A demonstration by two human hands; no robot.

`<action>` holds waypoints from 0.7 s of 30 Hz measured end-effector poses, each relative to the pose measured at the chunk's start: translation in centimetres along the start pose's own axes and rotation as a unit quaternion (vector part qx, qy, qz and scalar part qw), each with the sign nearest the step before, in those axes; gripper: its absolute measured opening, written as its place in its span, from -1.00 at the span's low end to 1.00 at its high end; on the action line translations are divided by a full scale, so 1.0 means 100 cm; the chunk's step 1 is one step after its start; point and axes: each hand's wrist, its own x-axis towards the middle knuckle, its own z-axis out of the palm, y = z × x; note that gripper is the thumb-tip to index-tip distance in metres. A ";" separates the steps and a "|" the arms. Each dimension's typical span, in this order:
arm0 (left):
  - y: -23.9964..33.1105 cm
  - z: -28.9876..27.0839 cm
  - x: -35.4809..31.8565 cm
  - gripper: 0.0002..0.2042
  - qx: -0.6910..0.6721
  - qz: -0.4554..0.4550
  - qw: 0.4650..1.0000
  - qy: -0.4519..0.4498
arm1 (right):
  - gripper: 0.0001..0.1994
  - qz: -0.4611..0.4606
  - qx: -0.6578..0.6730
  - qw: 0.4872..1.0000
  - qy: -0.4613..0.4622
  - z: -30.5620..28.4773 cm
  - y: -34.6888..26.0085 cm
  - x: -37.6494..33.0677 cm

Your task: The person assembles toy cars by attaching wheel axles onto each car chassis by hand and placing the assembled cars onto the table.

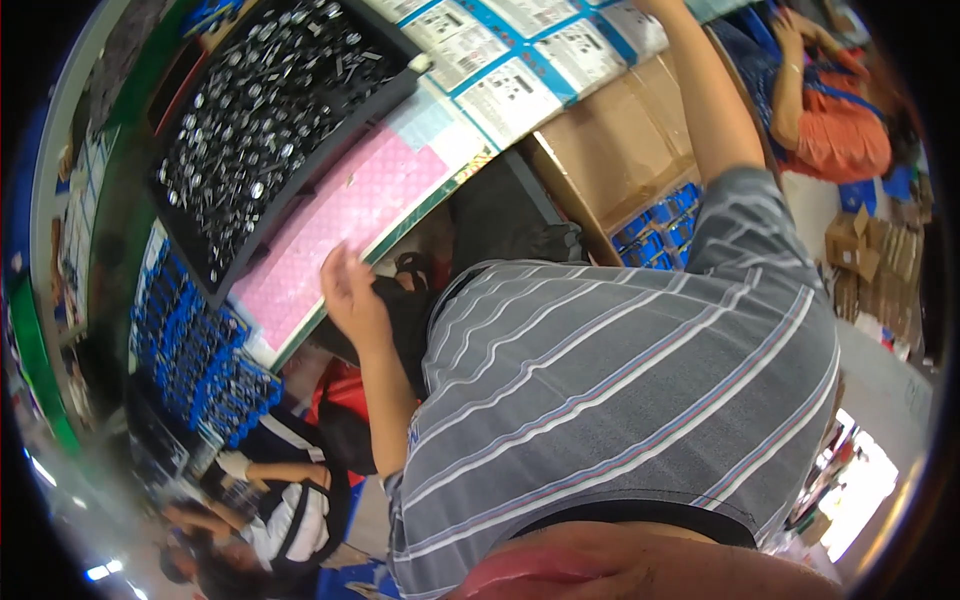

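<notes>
My left hand (354, 298) hovers by the table's near edge, its fingers loosely extended, with nothing visible in them. Beneath and beyond it lies a pink patterned mat (345, 215). A large black tray (335, 150) stands behind the mat, filled with small black and shiny metal parts (265, 120). My right arm (715, 100) stretches forward past the blue-and-white printed cards (510, 95) laid in rows. My right hand is cut off at the upper edge of the picture, so its fingers are hidden.
Rows of blue-and-black pieces (195, 345) cover the table's left part. An open cardboard box (620, 140) with blue packs (660, 230) stands at the right. A person in orange (835, 125) is at the far right; another, with a white glove (234, 464), works at the lower left.
</notes>
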 end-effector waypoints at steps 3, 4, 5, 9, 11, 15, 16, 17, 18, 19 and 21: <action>0.015 0.037 0.006 -0.71 -0.081 -0.065 0.989 -0.101 | -0.57 -0.240 0.088 0.958 0.131 0.028 -0.028 -0.108; 0.014 0.048 0.007 -0.68 -0.126 -0.063 0.983 -0.121 | -0.62 -0.330 0.133 0.929 0.101 0.036 -0.044 -0.139; 0.007 0.048 0.006 -0.61 -0.157 -0.062 0.969 -0.180 | -0.57 -0.368 0.168 0.914 0.024 0.061 -0.043 -0.153; 0.017 0.064 0.003 -0.48 -0.385 -0.039 0.892 -0.234 | -0.49 -0.531 0.225 0.798 -0.174 0.089 -0.122 -0.231; 0.024 0.055 0.006 -0.61 -0.381 -0.095 0.910 -0.135 | -0.59 -0.507 0.195 0.829 -0.135 0.109 -0.155 -0.207; 0.020 0.033 0.004 -0.65 -0.384 -0.109 0.910 -0.114 | -0.69 -0.473 -0.005 0.879 -0.050 0.145 -0.223 -0.153; 0.021 0.029 0.003 -0.65 -0.388 -0.102 0.909 -0.108 | -0.71 -0.476 -0.104 0.871 -0.061 0.157 -0.236 -0.149; 0.021 0.024 -0.001 -0.65 -0.393 -0.095 0.909 -0.103 | -0.71 -0.483 -0.104 0.867 -0.065 0.172 -0.241 -0.142; 0.018 0.018 -0.002 -0.64 -0.401 -0.105 0.904 -0.108 | -0.73 -0.472 -0.157 0.867 -0.041 0.192 -0.246 -0.133; 0.017 0.012 -0.005 -0.63 -0.402 -0.111 0.902 -0.111 | -0.75 -0.458 -0.211 0.863 -0.017 0.210 -0.250 -0.126; 0.008 -0.008 -0.018 -0.53 -0.362 -0.085 0.925 -0.078 | -0.78 -0.458 -0.224 0.859 -0.050 0.192 -0.271 -0.163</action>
